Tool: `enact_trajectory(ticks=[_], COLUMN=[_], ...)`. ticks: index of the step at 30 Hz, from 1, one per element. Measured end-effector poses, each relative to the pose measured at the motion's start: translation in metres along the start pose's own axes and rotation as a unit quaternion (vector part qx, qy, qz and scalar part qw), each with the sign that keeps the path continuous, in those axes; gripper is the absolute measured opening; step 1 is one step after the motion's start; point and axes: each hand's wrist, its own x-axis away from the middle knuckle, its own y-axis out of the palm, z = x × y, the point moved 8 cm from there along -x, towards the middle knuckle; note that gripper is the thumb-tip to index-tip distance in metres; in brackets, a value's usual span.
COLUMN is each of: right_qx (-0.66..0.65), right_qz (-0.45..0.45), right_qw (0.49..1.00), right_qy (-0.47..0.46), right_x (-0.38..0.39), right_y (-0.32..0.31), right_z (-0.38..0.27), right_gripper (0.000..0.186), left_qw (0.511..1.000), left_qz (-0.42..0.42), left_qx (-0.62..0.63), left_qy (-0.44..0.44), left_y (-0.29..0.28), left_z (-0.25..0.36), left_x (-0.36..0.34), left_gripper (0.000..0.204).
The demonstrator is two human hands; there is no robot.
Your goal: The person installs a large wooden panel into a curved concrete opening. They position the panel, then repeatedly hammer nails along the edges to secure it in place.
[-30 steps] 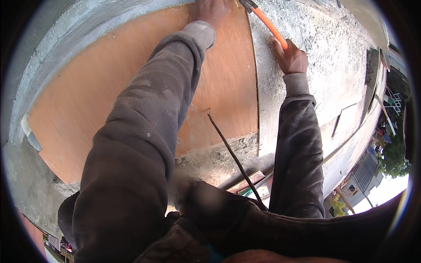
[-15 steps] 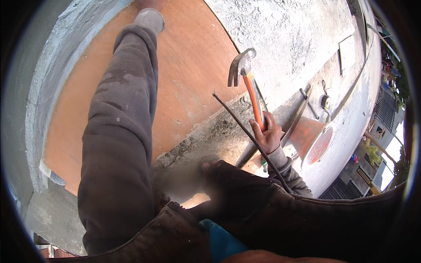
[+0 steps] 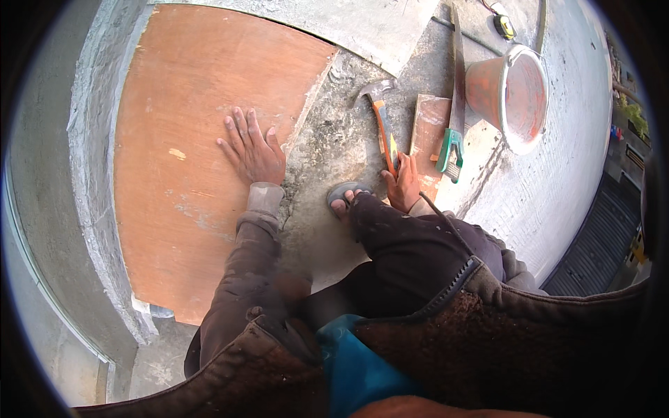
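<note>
My left hand point(image 3: 252, 152) lies spread on an orange-brown plywood panel point(image 3: 172, 209), near its right edge. My right hand point(image 3: 402, 182) grips the lower handle of a claw hammer point(image 3: 384, 120), low beside my foot. The hammer's head is over the rough concrete point(image 3: 334, 132), left of a small board point(image 3: 426, 127). Just right of that hand is a handsaw with a green handle point(image 3: 449, 155), its blade pointing up the picture. My sandalled foot point(image 3: 343, 198) stands between my hands.
A stained bucket point(image 3: 484, 90) stands at the right, with a tape measure point(image 3: 504, 27) and a metal bar point(image 3: 453, 31) above it. A pale sheet point(image 3: 362, 28) adjoins the plywood at the top. A plastered edge point(image 3: 94, 160) runs along the left.
My left hand has moved down from the panel's top onto its right part. The hammer, first raised high in my right hand, has come down low. The view has shifted, showing more of the bucket.
</note>
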Motion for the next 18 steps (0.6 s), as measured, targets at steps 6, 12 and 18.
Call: enact_trajectory(ticks=[6,12,18], right_qx=[-0.002,0.072,0.072], right_qz=[-0.058,-0.066,0.023], right_qw=[0.998,0.995,0.992], right_qy=[0.024,-0.026,-0.103], right_x=[-0.002,-0.014,-0.067], right_y=[0.0,-0.01,-0.139], right_z=[0.004,-0.007,-0.063], right_gripper=[0.059,0.057,0.021], left_qw=[0.999,0.999,0.999], left_qz=[-0.028,-0.038,0.022], left_qx=[-0.01,-0.033,-0.042], left_qy=[-0.012,-0.008,0.001], left_y=[0.0,0.001,0.005], left_z=[0.004,0.01,0.0], left_x=[0.004,-0.003,0.003], left_gripper=[0.055,0.058,0.058])
